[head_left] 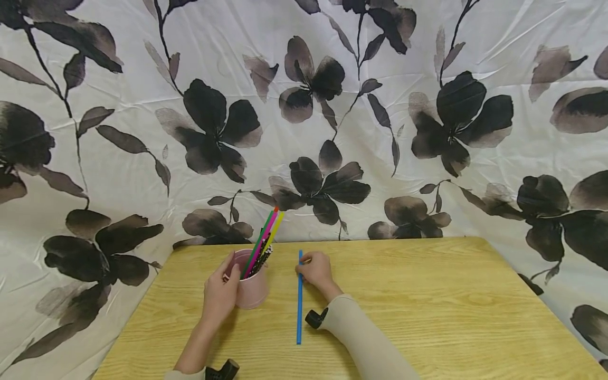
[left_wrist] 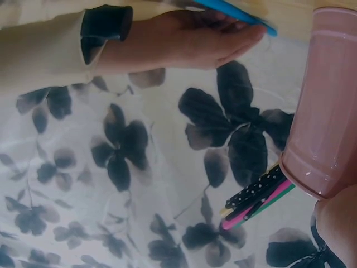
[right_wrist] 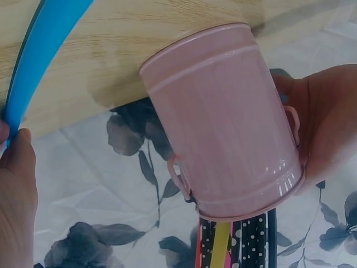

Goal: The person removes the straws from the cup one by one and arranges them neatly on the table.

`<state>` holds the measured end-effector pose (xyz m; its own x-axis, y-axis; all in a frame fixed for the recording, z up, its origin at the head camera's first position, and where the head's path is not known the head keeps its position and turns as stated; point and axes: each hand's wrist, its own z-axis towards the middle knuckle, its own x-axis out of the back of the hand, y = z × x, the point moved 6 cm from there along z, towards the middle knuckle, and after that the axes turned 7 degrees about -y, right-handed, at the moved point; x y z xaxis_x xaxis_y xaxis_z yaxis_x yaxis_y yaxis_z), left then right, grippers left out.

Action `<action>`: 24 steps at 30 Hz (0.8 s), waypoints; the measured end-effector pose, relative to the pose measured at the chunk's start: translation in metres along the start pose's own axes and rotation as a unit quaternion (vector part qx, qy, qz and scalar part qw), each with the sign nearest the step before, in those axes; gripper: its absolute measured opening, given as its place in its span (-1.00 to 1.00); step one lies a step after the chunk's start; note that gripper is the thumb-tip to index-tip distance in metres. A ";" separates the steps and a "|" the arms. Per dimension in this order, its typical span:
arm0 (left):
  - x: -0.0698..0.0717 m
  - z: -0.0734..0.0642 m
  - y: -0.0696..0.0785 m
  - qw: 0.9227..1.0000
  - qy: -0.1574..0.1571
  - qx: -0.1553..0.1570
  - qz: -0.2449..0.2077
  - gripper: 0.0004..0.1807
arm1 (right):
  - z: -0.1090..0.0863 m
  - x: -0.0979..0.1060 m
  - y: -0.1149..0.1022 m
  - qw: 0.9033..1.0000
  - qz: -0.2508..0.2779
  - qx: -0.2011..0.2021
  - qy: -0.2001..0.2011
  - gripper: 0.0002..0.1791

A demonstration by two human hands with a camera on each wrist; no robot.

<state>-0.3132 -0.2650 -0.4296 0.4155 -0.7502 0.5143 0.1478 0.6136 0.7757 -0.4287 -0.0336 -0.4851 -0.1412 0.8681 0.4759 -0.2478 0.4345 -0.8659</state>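
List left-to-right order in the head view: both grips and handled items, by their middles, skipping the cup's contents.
Left grip → pink cup → blue stick → right grip.

Left hand (head_left: pixel 221 293) holds a pink cup (head_left: pixel 252 293) of apparent pencils (head_left: pixel 262 243); right hand (head_left: pixel 317 271) pinches a blue strip (head_left: pixel 300 312).

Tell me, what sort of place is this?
Likely an indoor corner set up for filming, though the wider room is out of view. A creased floral cloth backs the wood-grain table, and a small black device sits by the cuff of the right sleeve.
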 end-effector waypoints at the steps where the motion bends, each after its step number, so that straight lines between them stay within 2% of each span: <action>1: 0.000 0.000 0.000 1.000 0.000 0.000 0.001 -0.54 | 0.000 0.000 0.000 1.000 0.000 0.001 0.001 -0.77; 13: 0.001 0.001 0.000 1.000 0.002 0.006 0.007 -0.54 | -0.001 0.000 -0.001 0.999 0.021 0.005 0.024 -0.80; 24: 0.001 0.001 -0.001 1.000 0.002 0.010 0.006 -0.54 | 0.000 -0.001 0.002 0.999 0.020 -0.016 0.044 -0.80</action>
<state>-0.3141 -0.2664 -0.4298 0.4200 -0.7422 0.5222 0.1246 0.6172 0.7769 -0.4293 -0.0336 -0.4874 -0.0663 0.9023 0.4260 -0.2125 0.4044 -0.8895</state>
